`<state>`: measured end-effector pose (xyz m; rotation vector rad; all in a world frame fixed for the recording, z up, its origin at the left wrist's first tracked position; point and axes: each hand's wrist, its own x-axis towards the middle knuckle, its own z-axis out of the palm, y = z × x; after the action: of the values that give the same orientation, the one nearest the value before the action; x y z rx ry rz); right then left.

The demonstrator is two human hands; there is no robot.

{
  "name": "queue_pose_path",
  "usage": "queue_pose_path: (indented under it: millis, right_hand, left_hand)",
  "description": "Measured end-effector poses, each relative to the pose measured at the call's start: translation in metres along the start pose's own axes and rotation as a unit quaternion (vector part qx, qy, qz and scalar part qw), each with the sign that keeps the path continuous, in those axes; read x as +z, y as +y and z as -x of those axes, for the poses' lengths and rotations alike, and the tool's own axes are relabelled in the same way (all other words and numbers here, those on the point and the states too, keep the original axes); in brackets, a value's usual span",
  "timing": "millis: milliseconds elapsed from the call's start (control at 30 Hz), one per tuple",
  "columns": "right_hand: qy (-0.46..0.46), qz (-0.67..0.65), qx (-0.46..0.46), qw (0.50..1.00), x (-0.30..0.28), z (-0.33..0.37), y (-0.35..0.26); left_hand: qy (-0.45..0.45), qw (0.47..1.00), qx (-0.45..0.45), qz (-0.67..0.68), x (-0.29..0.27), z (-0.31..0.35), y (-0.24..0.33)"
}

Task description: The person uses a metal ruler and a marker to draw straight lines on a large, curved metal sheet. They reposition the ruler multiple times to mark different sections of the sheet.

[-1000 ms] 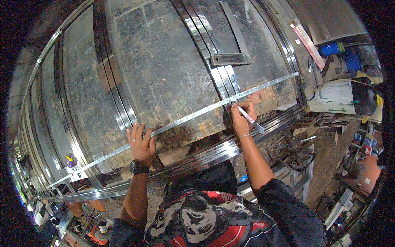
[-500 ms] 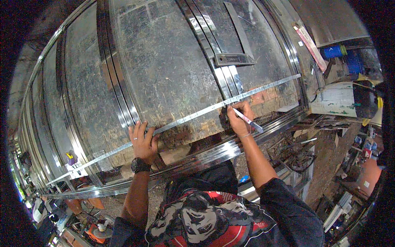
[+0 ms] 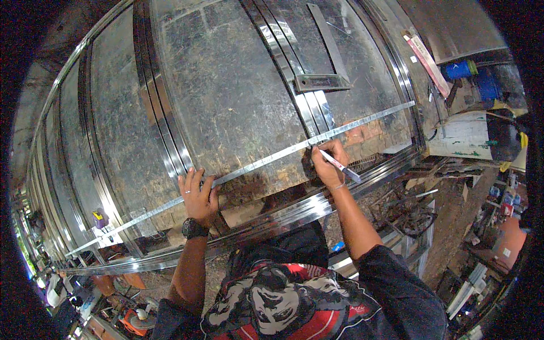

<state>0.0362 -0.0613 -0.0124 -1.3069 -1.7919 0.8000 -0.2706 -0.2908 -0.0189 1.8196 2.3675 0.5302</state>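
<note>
Metal strip [image 3: 266,159], long, narrow and seemingly ticked at intervals, is being held along the near side of the scratched dark worktop [image 3: 226,85], across the near portions of the paired metal profiles [image 3: 312,110]. By the left hand [image 3: 198,199], the strip is being pressed from above, the fingers lying extended and slightly spread rather than closed around anything; the hand is apparently being used as a weight, so that sliding is being resisted. By the right hand [image 3: 324,171], a white marker pen [image 3: 341,166] is being pinched between thumb and fingers, its dark rear end being pointed back toward the wearer. The writing end is being hidden by the fingertips, so contact with a surface cannot be told; it is being kept close to the strip's near edge, beside the right-hand profiles, presumably because a reading is being matched to that place. Beyond the pen, a metal try square [image 3: 322,83] is being supported by the same profiles and the worktop, its blade being directed away from the wearer, apparently laid aside within reach.
</note>
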Motion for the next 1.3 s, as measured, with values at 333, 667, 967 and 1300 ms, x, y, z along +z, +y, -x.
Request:
queue_pose_path:
  millis: [333,667,967,1300]
  right_hand:
    - [0.042,-0.131,0.138,0.981,0.001,0.002,0.011]
    - [-0.027,-0.089,0.089,0.992,0.051,0.056,-0.043]
    - [0.010,-0.095,0.073,0.993,0.065,0.067,-0.038]
    - [0.000,-0.125,0.081,0.989,0.070,0.068,-0.045]
  left_hand:
    - [0.017,1.000,-0.002,0.020,-0.004,0.000,0.000]
    - [0.032,0.999,0.018,0.025,-0.001,0.002,-0.002]
    - [0.057,0.998,0.023,0.025,0.010,0.004,-0.007]
    - [0.065,0.997,0.037,0.027,0.009,0.003,-0.007]
